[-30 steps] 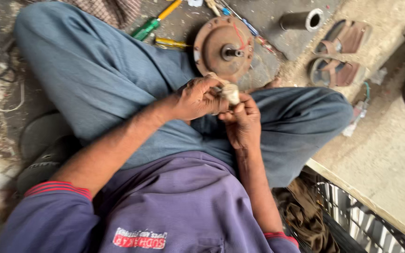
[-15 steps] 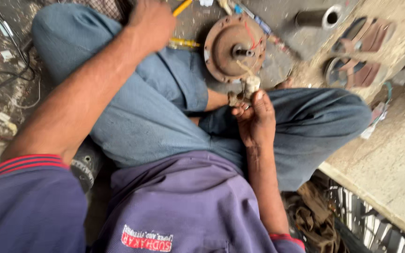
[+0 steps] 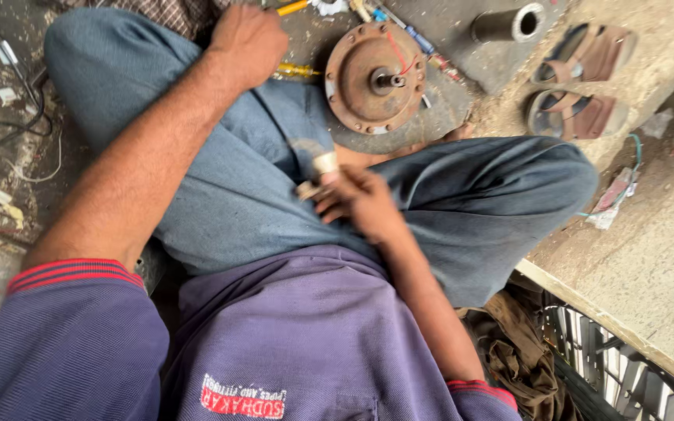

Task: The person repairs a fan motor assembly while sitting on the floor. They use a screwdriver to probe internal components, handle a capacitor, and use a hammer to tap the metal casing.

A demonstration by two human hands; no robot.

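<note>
I sit cross-legged on the floor in blue trousers. My right hand (image 3: 356, 204) rests on my lap, shut on a small pale cylindrical part (image 3: 320, 168) whose grey end sticks up toward the rusty round motor cover (image 3: 374, 78) lying on the floor ahead. My left hand (image 3: 250, 43) is stretched far forward over my left knee, fingers curled near a yellow-handled tool (image 3: 294, 8) at the top edge. Whether it grips that tool is hidden by the hand. A second yellow tool (image 3: 298, 72) lies between that hand and the cover.
A dark metal pipe piece (image 3: 509, 23) lies at the back right. A pair of brown sandals (image 3: 579, 82) sits to the right. Loose wires (image 3: 9, 117) clutter the floor at left. A brown cloth (image 3: 520, 355) and metal grille (image 3: 626, 366) are at lower right.
My left hand let go of the small part and reached forward to the tools. My right hand, with the part, dropped from near the motor cover down onto my lap.
</note>
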